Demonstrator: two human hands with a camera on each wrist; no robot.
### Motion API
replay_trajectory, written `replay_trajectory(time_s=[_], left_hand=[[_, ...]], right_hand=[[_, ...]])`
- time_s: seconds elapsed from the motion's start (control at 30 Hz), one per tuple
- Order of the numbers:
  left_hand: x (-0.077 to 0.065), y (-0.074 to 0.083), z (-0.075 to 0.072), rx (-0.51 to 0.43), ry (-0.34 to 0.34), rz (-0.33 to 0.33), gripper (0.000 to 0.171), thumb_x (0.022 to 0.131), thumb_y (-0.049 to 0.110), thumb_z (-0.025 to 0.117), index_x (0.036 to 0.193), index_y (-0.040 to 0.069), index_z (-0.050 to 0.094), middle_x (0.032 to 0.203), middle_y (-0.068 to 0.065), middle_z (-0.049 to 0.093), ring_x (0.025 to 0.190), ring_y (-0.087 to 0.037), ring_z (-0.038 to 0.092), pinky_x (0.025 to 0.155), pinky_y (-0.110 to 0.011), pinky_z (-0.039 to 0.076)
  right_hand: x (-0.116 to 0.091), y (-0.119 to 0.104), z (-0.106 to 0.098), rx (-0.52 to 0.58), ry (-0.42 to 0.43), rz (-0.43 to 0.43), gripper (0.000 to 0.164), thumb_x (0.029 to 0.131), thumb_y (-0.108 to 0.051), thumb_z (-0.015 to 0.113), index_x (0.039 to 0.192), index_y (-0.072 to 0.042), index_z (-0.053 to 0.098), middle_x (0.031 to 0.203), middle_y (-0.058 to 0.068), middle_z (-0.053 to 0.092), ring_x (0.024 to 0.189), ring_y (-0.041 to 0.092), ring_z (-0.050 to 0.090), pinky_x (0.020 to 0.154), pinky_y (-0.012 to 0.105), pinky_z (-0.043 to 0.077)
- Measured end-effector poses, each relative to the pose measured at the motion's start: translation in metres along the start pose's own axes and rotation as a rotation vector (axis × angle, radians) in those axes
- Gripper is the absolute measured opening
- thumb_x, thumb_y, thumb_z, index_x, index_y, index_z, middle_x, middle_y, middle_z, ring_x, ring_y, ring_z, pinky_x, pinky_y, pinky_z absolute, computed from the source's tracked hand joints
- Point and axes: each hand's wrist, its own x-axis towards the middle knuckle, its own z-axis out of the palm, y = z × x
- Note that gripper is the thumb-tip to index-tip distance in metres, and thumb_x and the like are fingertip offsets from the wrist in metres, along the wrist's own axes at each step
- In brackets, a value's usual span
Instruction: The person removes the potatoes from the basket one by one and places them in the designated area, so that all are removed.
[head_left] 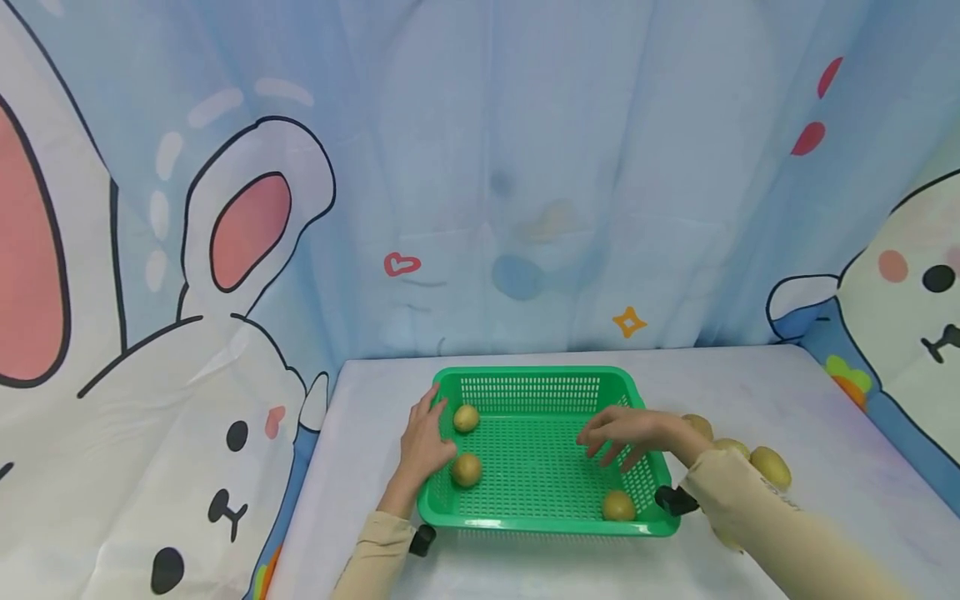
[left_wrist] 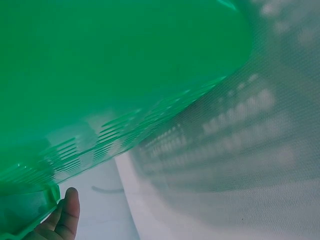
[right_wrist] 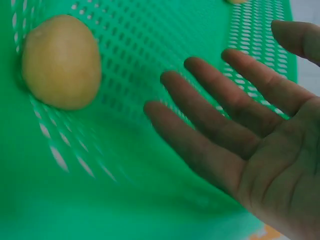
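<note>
Basket (head_left: pixel 532 475) holds three potatoes (head_left: pixel 467 470); left fingers (head_left: pixel 424 405) touching, right fingers (right_wrist: pixel 205 117) above.

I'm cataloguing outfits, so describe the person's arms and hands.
The left grip and right grip are bare, ungloved hands. The left sleeve and right sleeve are long and pale beige; the right one bears a small dark marking, unreadable here. A small black device shows by each wrist.

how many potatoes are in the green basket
3: one potato far left, another potato nearer on the left, a third potato near right. The right hand may hide more.
</note>
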Motion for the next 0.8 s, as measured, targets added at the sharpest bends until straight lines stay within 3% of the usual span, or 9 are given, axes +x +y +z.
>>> replay_trajectory(time_s=[0.23, 0.53, 0.8], left_hand=[[0.000, 0.003, -0.003, 0.005, 0.006, -0.001, 0.072, 0.062, -0.003, 0.052, 0.134, -0.005, 0.056, 0.156, -0.009, 0.034, 0.136, -0.033, 0.037, 0.075, -0.045, 0.052], [0.000, 0.003, -0.004, -0.004, 0.009, -0.002, 0.074, 0.060, -0.002, 0.050, 0.134, -0.007, 0.056, 0.156, -0.011, 0.035, 0.136, -0.034, 0.037, 0.082, -0.048, 0.052], [0.000, 0.002, -0.002, -0.008, 0.006, 0.003, 0.073, 0.061, -0.003, 0.052, 0.134, -0.007, 0.055, 0.156, -0.011, 0.035, 0.136, -0.033, 0.038, 0.077, -0.045, 0.052]], right_hand=[[0.018, 0.005, 0.013, -0.103, 0.015, 0.049, 0.037, 0.096, -0.018, 0.057, 0.124, 0.005, 0.062, 0.116, 0.019, 0.065, 0.104, 0.042, 0.064, 0.074, 0.057, 0.055], [0.026, 0.014, 0.022, -0.113, -0.010, 0.109, 0.033, 0.094, -0.018, 0.059, 0.118, 0.004, 0.065, 0.103, 0.016, 0.067, 0.101, 0.044, 0.065, 0.071, 0.059, 0.054], [0.029, 0.016, 0.023, -0.190, -0.038, 0.149, 0.019, 0.088, -0.010, 0.062, 0.099, 0.001, 0.071, 0.093, 0.015, 0.069, 0.089, 0.036, 0.068, 0.070, 0.054, 0.056]])
